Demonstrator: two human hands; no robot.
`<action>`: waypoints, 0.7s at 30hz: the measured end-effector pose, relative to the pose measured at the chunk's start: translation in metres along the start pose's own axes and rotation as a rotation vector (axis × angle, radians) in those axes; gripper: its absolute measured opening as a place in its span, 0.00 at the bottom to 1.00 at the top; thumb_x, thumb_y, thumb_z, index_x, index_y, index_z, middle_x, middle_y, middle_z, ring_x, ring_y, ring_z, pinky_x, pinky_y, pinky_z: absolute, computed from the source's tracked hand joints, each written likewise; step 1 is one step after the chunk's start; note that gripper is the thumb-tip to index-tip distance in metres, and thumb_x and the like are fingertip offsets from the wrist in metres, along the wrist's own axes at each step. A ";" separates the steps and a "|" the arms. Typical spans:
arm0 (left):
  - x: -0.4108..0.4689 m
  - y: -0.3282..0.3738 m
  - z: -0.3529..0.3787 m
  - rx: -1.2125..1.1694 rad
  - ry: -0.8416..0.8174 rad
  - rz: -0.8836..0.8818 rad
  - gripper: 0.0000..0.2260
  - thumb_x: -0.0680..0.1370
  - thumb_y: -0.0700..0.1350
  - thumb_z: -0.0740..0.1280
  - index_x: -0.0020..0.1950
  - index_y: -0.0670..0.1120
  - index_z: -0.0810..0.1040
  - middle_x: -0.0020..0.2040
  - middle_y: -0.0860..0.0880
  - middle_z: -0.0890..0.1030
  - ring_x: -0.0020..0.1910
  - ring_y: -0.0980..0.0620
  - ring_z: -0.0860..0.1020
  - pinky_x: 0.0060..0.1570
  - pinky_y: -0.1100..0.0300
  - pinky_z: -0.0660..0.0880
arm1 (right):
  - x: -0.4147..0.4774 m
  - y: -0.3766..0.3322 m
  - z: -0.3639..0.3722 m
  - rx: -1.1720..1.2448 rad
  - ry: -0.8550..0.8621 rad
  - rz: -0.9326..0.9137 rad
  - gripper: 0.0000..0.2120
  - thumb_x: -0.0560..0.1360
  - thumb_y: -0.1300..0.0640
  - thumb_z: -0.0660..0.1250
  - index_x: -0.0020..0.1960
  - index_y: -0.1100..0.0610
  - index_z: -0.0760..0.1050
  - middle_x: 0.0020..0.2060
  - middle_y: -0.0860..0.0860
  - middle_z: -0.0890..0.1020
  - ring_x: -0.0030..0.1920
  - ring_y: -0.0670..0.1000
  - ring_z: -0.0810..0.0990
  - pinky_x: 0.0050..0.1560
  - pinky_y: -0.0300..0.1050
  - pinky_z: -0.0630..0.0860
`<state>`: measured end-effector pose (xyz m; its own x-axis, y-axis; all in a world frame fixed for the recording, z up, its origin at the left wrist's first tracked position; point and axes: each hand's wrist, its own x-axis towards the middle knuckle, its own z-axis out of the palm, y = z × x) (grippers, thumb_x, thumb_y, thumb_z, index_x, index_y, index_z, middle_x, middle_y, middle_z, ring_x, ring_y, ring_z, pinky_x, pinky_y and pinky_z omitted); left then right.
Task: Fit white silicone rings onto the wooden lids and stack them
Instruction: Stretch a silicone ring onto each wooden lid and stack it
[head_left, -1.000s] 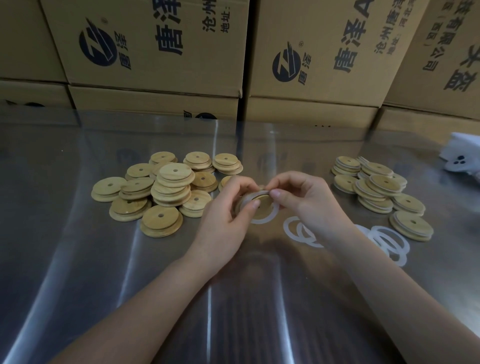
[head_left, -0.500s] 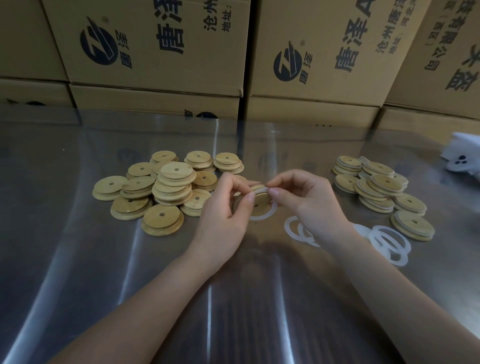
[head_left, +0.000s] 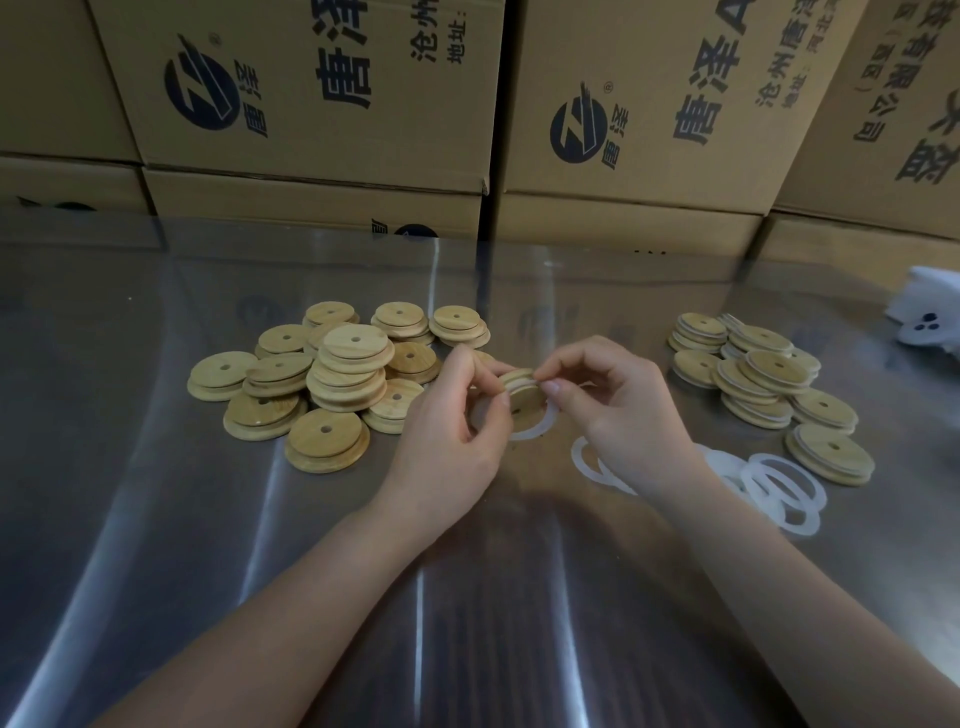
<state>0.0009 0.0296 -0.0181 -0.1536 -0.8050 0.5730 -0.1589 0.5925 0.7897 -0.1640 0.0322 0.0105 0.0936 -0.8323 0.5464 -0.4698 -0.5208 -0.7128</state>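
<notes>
Pinching lid (head_left: 524, 396), left hand (head_left: 451, 439), right hand (head_left: 621, 410)

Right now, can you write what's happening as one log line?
left hand: holds wooden lid | right hand: pinches white silicone ring | fit: partly on

The left box (head_left: 311, 156) bears a round Z logo (head_left: 200, 96) with small 唐泽, then large 唐泽, 沧州 and 地址: (lines cut off at the top). The middle box (head_left: 649, 171) repeats the logo, with 唐泽A, 沧州唐 and 河北. The right box (head_left: 831, 156) shows 有限公司.
</notes>
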 end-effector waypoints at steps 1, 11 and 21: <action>0.000 0.000 0.000 0.001 -0.007 0.003 0.03 0.76 0.41 0.63 0.45 0.43 0.71 0.53 0.56 0.80 0.53 0.58 0.79 0.53 0.50 0.77 | 0.000 0.000 -0.001 0.000 0.002 0.008 0.16 0.73 0.69 0.69 0.42 0.46 0.78 0.40 0.46 0.80 0.43 0.48 0.80 0.46 0.38 0.76; -0.001 0.001 -0.002 0.026 -0.035 0.008 0.11 0.75 0.41 0.67 0.57 0.48 0.79 0.51 0.56 0.81 0.54 0.53 0.79 0.54 0.46 0.77 | 0.001 -0.005 -0.002 0.050 -0.040 0.028 0.14 0.73 0.69 0.70 0.42 0.49 0.81 0.39 0.46 0.81 0.40 0.42 0.79 0.44 0.34 0.74; 0.001 0.002 0.000 -0.224 0.090 -0.204 0.15 0.78 0.35 0.67 0.53 0.55 0.81 0.50 0.51 0.83 0.50 0.51 0.83 0.37 0.55 0.82 | 0.001 0.002 0.004 0.254 0.025 0.192 0.14 0.73 0.70 0.70 0.48 0.51 0.80 0.36 0.49 0.82 0.40 0.47 0.82 0.44 0.41 0.81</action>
<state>0.0004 0.0300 -0.0161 -0.0521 -0.9118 0.4073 0.0425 0.4054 0.9131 -0.1619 0.0298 0.0074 0.0019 -0.9167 0.3996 -0.2419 -0.3881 -0.8893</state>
